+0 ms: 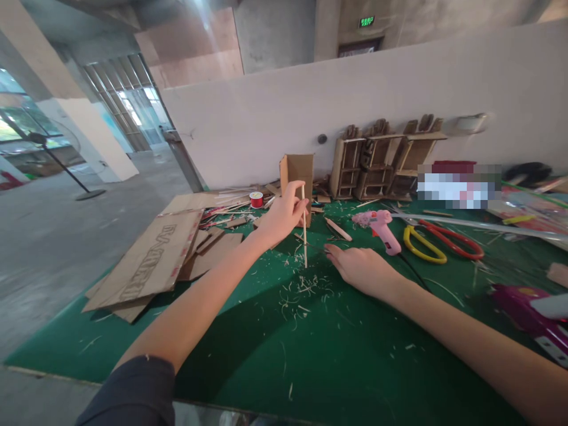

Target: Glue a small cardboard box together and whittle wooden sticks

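Left forearm reaches out, left hand (284, 214) pinching a thin stick (305, 236) upright on the green surface (266, 343); right hand (361, 269) lies flat, fingers together, just beside its foot.

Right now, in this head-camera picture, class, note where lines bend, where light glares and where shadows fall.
Head view: the wide lens bows the white wall; head view, daylight blows out the windows at left; head view, the left arm throws a dark shadow on the green mat; left hand and stick are sharp.
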The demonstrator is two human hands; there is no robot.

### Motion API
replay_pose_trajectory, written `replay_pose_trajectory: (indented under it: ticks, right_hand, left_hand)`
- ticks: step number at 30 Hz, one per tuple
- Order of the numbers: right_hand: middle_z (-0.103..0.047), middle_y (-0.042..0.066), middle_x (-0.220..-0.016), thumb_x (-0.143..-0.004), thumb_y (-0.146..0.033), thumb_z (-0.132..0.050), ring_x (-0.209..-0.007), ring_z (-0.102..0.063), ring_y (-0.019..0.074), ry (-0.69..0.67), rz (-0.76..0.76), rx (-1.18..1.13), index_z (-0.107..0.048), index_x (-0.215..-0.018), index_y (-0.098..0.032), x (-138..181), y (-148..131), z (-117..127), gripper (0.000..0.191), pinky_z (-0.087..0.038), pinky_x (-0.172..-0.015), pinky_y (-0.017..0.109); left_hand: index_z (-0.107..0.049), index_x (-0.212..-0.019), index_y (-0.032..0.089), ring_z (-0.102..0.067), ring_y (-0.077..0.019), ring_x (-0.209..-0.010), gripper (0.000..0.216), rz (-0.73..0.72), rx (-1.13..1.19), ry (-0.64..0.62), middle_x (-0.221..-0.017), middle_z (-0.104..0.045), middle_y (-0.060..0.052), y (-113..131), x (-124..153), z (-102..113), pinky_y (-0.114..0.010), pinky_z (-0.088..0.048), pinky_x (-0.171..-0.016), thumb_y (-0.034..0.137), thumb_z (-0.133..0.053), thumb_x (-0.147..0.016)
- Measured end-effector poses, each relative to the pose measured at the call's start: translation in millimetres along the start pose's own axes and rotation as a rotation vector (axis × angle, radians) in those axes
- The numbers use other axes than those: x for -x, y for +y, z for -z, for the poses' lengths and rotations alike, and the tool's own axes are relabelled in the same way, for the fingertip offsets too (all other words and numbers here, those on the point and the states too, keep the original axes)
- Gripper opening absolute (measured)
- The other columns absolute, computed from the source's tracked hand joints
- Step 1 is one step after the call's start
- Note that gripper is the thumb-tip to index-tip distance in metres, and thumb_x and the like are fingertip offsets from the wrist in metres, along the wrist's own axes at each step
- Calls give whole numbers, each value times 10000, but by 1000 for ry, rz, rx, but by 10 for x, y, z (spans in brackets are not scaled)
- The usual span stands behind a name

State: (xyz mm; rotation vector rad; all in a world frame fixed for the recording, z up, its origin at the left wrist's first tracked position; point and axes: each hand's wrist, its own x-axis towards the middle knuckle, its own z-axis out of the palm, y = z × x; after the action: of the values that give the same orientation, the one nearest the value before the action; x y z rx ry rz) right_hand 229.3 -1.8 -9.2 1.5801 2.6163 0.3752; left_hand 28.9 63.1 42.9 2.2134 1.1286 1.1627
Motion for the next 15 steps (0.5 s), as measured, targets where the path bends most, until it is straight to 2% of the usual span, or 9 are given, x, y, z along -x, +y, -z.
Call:
replay_pose_trajectory:
  ticks: [3,7,10,12,15]
  right_hand:
    - [-721,126,-786,-992,-341,-227,-698,-706,250,-33,66,3,-502,-1305,-145,46,-5,-11,460,-488,-580,315]
    - [-714,136,-717,-994,-348,-228,-686,-703,272,-48,155,37,-430,-1390,-102,112,-7,-5,508,-491,-579,341]
    - [-727,138,-759,-992,-359,-212,-681,-701,289,-9,86,35,-434,-1396,-125,92,1,24,518,-492,-560,356]
    - [-734,147,-821,-990,-362,-202,-686,-701,301,39,-1,46,-427,-1402,-136,51,7,54,522,-492,-544,362]
    - [-734,155,-882,-991,-350,-193,-692,-703,298,62,-59,55,-407,-1410,-140,-7,5,103,516,-489,-530,352]
  left_hand:
    - [-326,-1306,221,-647,-102,-591,393,-1,63,26,-795,-670,-6,-68,-26,-22,-226,-515,-577,266,-443,-934]
    - [-259,-1389,233,-634,-112,-555,522,16,100,31,-753,-663,-3,-34,-18,-16,-241,-521,-555,278,-482,-919]
    - [-214,-1429,210,-637,-120,-573,613,12,103,32,-762,-677,-12,12,-12,8,-255,-533,-581,291,-520,-904]
    - [-310,-1378,179,-635,-120,-584,548,9,100,24,-752,-679,-19,10,-22,15,-257,-531,-588,305,-536,-896]
    - [-515,-1143,168,-635,-114,-593,288,8,122,-7,-743,-672,-26,-37,-45,6,-258,-531,-594,318,-526,-897]
